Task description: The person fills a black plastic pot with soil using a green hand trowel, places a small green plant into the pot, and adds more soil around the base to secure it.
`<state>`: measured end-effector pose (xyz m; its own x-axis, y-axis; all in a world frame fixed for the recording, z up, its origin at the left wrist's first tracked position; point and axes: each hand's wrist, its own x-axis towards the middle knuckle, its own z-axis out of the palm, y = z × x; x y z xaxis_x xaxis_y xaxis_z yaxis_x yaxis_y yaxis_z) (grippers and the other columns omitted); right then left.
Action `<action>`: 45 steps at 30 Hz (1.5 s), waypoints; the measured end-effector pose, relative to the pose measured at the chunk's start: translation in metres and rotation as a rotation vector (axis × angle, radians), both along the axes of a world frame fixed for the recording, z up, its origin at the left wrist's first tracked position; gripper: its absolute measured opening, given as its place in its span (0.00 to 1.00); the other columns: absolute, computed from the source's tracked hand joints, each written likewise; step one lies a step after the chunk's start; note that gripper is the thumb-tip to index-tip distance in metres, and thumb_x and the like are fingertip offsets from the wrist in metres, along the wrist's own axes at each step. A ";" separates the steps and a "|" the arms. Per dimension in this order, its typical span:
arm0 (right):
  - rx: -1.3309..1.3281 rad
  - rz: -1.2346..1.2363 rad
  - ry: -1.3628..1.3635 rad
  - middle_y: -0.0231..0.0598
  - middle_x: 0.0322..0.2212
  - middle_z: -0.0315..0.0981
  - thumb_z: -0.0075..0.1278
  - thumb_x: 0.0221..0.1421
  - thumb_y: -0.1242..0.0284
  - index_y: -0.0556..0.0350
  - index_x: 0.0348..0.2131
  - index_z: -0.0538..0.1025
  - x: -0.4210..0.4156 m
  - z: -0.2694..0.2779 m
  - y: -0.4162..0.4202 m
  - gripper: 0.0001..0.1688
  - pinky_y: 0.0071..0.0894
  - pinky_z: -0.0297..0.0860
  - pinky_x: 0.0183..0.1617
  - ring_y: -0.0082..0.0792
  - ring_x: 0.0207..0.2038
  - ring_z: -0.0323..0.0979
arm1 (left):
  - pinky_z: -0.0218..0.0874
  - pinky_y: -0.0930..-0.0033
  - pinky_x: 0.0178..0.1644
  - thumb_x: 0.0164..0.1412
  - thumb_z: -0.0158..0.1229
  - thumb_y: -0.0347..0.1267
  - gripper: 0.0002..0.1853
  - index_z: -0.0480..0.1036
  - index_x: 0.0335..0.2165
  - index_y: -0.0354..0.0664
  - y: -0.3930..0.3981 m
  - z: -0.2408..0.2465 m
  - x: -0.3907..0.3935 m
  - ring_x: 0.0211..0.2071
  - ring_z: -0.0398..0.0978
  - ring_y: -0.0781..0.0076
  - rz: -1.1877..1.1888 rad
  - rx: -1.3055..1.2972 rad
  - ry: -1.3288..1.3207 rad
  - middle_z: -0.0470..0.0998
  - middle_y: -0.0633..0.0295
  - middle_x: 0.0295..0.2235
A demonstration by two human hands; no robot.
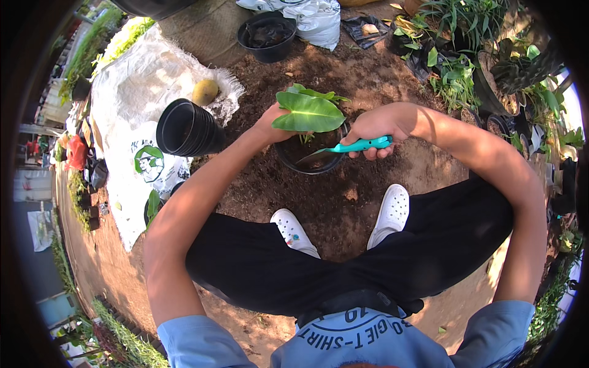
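Note:
A leafy green plant (310,112) stands in a round black plastic pot (313,171) on the ground before me. My left hand (272,125) is at the plant's stems, just above the pot's left rim, with its fingers curled in under a broad leaf that partly hides them. In my right hand (379,131) is a hand trowel (363,145) with a teal handle. Its blade points left and dips inside the pot, over dark soil (313,156). The blade's tip is hard to tell from the soil.
Nested black pots (191,129) lie tilted on a white woven sack (133,87), near a yellowish round fruit (205,92). Farther off are a black pot (267,39) and a filled white sack (318,23). Potted plants (460,73) crowd the right. My white clogs (390,209) flank loose soil.

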<state>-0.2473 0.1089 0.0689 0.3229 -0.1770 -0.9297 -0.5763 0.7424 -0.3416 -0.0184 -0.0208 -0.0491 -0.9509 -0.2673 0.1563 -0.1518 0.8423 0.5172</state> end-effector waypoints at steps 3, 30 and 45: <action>-0.112 0.014 0.039 0.26 0.16 0.63 0.38 0.67 0.57 0.54 0.37 0.72 0.003 -0.012 0.002 0.20 0.20 0.59 0.15 0.18 0.14 0.62 | 0.60 0.55 0.58 0.49 0.69 0.44 0.27 0.75 0.48 0.52 0.000 0.001 0.003 0.53 0.69 0.55 -0.003 0.026 0.031 0.75 0.61 0.49; -0.588 -0.113 0.250 0.25 0.18 0.64 0.35 0.66 0.57 0.56 0.41 0.71 -0.015 0.028 0.006 0.22 0.23 0.61 0.21 0.20 0.17 0.64 | 0.69 0.66 0.51 0.55 0.67 0.32 0.20 0.74 0.45 0.36 0.032 0.045 0.006 0.43 0.79 0.69 0.422 0.498 -0.330 0.83 0.59 0.38; -0.635 -0.007 0.199 0.30 0.16 0.62 0.38 0.65 0.54 0.59 0.35 0.71 -0.028 -0.019 0.000 0.25 0.30 0.61 0.20 0.26 0.15 0.62 | 0.70 0.67 0.44 0.49 0.73 0.37 0.21 0.77 0.40 0.40 0.027 0.019 0.012 0.36 0.79 0.72 0.387 0.548 -0.172 0.82 0.64 0.33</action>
<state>-0.2750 0.1094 0.0497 0.1525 -0.7115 -0.6859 -0.6698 0.4359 -0.6011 -0.0068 0.0060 -0.0299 -0.7705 -0.5893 -0.2429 -0.5067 0.3351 0.7943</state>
